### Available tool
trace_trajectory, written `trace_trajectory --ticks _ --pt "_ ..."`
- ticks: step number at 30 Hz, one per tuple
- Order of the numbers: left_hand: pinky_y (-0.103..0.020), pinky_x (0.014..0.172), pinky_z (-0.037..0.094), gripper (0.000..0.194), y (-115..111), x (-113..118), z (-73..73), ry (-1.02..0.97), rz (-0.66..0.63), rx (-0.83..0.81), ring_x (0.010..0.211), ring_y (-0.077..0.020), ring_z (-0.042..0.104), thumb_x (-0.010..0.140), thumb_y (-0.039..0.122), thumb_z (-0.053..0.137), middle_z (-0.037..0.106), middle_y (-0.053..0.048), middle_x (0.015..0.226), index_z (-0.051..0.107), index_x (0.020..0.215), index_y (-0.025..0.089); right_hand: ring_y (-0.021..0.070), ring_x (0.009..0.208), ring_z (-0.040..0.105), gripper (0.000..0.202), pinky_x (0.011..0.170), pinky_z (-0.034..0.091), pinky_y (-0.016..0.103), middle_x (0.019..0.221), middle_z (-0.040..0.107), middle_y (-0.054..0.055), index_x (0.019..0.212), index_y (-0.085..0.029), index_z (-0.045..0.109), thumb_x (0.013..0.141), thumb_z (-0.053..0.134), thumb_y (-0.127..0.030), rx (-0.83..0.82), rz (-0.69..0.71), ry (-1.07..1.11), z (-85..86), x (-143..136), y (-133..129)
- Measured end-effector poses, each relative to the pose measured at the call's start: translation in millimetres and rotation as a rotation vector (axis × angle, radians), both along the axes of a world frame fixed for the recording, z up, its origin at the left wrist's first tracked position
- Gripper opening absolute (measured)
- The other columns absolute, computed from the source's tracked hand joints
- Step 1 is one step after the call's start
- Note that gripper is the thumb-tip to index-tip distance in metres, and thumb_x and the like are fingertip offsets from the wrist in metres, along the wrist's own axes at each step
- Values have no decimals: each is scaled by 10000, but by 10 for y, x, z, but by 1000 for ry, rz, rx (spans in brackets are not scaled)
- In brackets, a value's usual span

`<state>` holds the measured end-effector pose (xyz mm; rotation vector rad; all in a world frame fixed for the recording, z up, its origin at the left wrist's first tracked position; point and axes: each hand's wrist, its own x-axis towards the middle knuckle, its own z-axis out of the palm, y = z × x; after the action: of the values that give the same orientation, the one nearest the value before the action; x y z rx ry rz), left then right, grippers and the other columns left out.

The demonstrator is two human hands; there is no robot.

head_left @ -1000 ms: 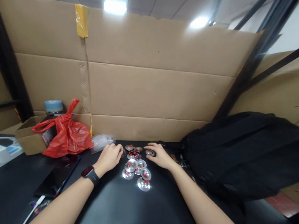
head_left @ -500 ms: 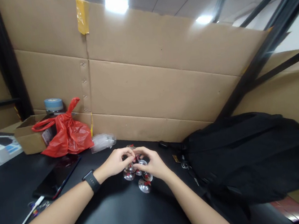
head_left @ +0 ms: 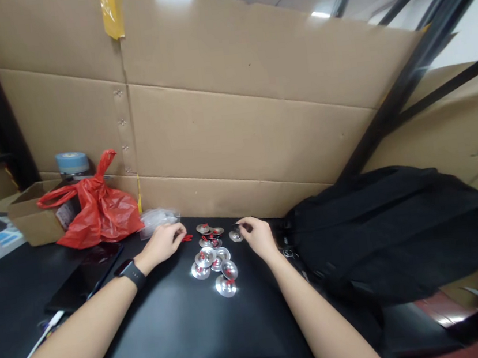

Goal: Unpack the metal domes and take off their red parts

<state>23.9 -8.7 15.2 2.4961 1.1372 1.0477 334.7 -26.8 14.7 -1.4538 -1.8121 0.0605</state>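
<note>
Several small silvery finger cymbals (head_left: 205, 257) with red loops lie in a loose, partly overlapping cluster on the black table (head_left: 175, 332). My left hand (head_left: 165, 241) is left of the cluster, its fingers pinched together. A red loop (head_left: 187, 238) shows right at its fingertips; whether a cymbal is attached to it is hidden. On the other side, my right hand (head_left: 258, 236) pinches at a finger cymbal (head_left: 236, 235), set apart from the rest. A thin dark edge shows at those fingertips. One cymbal (head_left: 226, 285) sits nearest the front.
At the left are a red plastic bag (head_left: 101, 210), a cardboard box (head_left: 37, 218), a blue-lidded jar (head_left: 72, 163), a clear plastic packet (head_left: 157, 219) and a phone (head_left: 83, 279) with a white cable. A black backpack (head_left: 394, 235) fills the right. Cardboard (head_left: 223, 123) walls the back.
My hands were together over the cymbals; they have moved apart, left hand leftward and right hand rightward. The cluster between them is now uncovered. The camera view has shifted slightly.
</note>
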Motion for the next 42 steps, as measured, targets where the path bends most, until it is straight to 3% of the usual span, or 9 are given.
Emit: trace_trajectory --ticks 4,8,13,16,20,24,32,37,42 --pt "-332 829 469 132 80 -85 -101 167 -8 56 838 -206 636 875 187 529 701 -65 889 661 865 189 255 1045 616 246 936 485 405 1102 732 63 932 -249 764 851 549 -161 -45 31 -130 -88 138 95" --pt "-347 879 456 147 -13 -26 -41 198 -19 62 924 -219 625 849 169 538 693 -64 950 678 878 200 250 981 650 185 897 507 369 1043 745 59 937 -260 772 815 649 -196 -183 129 -177 -134 120 103" --pt "-266 821 468 215 -222 136 100 141 -278 -55 867 -174 638 836 262 630 703 -34 968 699 1034 215 241 966 666 181 884 511 342 1034 732 70 958 -240 765 800 679 -224 -235 189 -195 -122 102 68" --pt "-269 833 449 165 -292 226 111 146 -336 -69 840 -169 642 900 331 614 727 -23 902 722 961 222 236 1020 650 201 938 488 362 1078 710 86 982 -221 750 804 664 -186 -177 206 -175 -55 37 22" --pt "-282 821 447 213 -312 287 93 122 -274 -43 838 -175 644 955 335 555 744 -31 890 727 908 218 210 928 670 226 863 511 344 1043 721 68 1035 -225 728 813 705 -259 -142 390 -72 66 -193 -124" --pt "-310 856 456 187 -335 311 115 54 -214 5 903 -189 646 950 307 563 751 -36 980 732 978 232 206 854 682 393 800 517 319 984 741 36 1063 -246 713 710 821 -383 -163 521 -16 118 -483 -290" --pt "-341 904 456 194 -440 361 200 -11 -202 20 939 -200 661 939 302 562 753 -40 1006 727 1025 245 166 772 638 444 710 505 289 998 715 16 1077 -235 668 667 821 -312 -224 515 167 24 -695 -349" --pt "-345 928 467 274 -442 388 213 -273 24 -4 940 -200 679 925 282 537 740 -35 971 587 1185 209 176 868 626 550 649 496 259 1048 678 45 1140 -235 608 640 832 -283 -268 508 450 36 -651 -299" --pt "-282 844 518 133 -464 456 155 -320 -111 -158 897 -185 689 875 274 610 739 -32 969 653 969 191 170 891 624 596 643 507 246 1064 657 54 1218 -243 591 669 820 -269 -298 591 593 65 -677 -327"
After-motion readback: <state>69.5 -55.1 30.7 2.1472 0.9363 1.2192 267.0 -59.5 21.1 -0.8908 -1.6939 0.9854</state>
